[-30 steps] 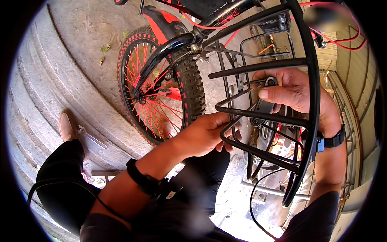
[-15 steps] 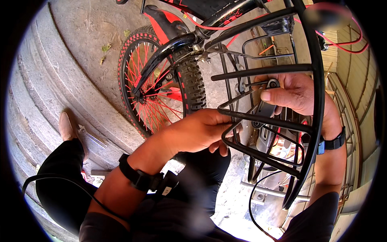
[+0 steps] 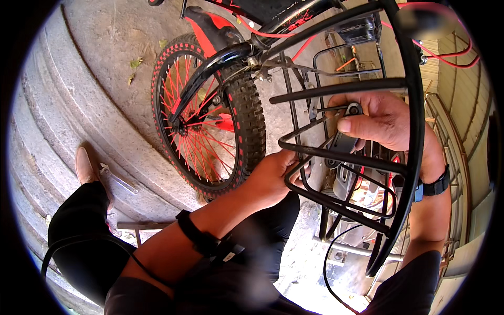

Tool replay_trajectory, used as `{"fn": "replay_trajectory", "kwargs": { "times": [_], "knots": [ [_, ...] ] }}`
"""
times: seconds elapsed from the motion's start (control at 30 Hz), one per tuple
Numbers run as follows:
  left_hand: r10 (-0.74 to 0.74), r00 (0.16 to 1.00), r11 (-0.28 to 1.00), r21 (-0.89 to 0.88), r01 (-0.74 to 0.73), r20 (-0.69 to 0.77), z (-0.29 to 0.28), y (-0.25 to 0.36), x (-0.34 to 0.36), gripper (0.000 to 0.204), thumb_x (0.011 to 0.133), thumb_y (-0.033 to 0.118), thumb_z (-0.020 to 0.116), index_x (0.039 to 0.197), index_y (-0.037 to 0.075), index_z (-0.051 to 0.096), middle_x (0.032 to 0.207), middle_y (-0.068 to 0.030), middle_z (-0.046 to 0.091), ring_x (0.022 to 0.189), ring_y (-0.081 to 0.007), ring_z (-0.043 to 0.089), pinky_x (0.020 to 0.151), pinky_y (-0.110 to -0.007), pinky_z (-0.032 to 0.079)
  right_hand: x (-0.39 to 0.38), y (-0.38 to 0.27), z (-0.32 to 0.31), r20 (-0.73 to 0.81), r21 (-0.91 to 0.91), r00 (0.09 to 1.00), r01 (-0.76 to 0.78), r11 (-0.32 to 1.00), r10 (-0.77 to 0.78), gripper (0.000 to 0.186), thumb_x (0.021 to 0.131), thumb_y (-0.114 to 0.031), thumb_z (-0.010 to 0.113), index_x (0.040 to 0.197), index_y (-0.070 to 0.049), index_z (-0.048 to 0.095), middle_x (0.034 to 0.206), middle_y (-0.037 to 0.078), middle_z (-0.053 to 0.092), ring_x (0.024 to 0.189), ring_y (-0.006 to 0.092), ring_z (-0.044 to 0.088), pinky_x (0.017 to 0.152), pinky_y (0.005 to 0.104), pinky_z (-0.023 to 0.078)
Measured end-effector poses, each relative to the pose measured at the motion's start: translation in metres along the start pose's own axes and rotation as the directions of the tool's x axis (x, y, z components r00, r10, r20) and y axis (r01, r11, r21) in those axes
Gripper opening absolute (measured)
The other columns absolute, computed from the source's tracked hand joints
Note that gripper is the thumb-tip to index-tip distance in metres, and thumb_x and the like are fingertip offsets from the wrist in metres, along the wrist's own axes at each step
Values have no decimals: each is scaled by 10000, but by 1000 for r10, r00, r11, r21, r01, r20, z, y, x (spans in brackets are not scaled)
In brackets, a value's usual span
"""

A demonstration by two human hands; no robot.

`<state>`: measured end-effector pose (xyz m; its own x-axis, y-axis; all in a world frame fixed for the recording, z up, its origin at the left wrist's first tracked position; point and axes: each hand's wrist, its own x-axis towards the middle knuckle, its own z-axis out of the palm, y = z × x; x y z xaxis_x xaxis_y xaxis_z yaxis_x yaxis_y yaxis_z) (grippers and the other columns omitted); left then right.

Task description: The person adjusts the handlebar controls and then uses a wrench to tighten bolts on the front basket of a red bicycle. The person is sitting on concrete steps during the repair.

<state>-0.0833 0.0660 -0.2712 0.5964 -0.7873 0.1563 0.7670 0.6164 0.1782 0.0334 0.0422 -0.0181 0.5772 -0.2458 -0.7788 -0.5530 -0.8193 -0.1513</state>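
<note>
A black metal bicycle basket (image 3: pixel 346 93) of thick tubes and thinner bars fills the right half of the view, in front of a bike wheel. In my right hand (image 3: pixel 386 121), between thumb and fingers, is a black folding hex key set (image 3: pixel 344 142) with round pivots at its ends. One of its thin keys points left toward a small bracket (image 3: pixel 313 107) on the basket; whether the tip sits in a bolt cannot be seen. My left hand (image 3: pixel 273 176) is closed around the basket's lower left bars, its fingertips partly hidden behind them.
A knobbly front wheel (image 3: pixel 249 121) with red spokes and a black fork stands left of the basket. Red cables (image 3: pixel 446 56) run across the top right. A wrench (image 3: pixel 119 180) lies on the ridged concrete beside my shoe (image 3: pixel 85 165). A dark cable (image 3: pixel 79 237) loops over my leg.
My left hand has shifted slightly right and down, farther in behind the basket bars. The basket's left side and the wheel have moved slightly left in view. My right hand keeps the hex key set nearly still.
</note>
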Motion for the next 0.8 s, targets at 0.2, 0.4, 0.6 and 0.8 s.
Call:
{"fn": "replay_trajectory", "kwargs": {
  "times": [0.2,0.4,0.6,0.8],
  "knots": [
    [-240,966,920,341,195,96,15,82,-18,300,996,325,533,1076,38,566,894,-64,641,681,-148,634,541,-243,455,1,3,-1,-15,-49,1000,-8,999,7,323,904,-251,664,1149,-47,618,855,-24,669,727,33,617,635,195,498],
    [-202,965,946,288,148,165,12,81,-19,307,1001,336,528,1037,37,591,892,-55,642,645,-134,640,514,-221,453,2,0,1,-32,-52,999,-5,999,3,293,893,-250,658,1109,-53,629,827,-14,674,689,52,637,605,200,497],
    [-270,923,941,279,192,274,0,111,-18,239,1035,226,442,1009,32,579,841,-36,619,636,-117,661,498,-207,457,1,-2,0,-38,-78,999,-27,997,24,283,887,-226,655,1106,-49,628,810,-18,670,676,54,634,598,201,495],
    [-274,932,926,327,189,238,7,104,-14,262,1042,225,422,1054,22,588,801,-36,622,620,-122,635,500,-231,465,2,4,1,-39,-48,999,31,998,-33,307,889,-245,667,1111,-37,627,830,-13,664,686,49,612,617,203,491]
  ]
}}
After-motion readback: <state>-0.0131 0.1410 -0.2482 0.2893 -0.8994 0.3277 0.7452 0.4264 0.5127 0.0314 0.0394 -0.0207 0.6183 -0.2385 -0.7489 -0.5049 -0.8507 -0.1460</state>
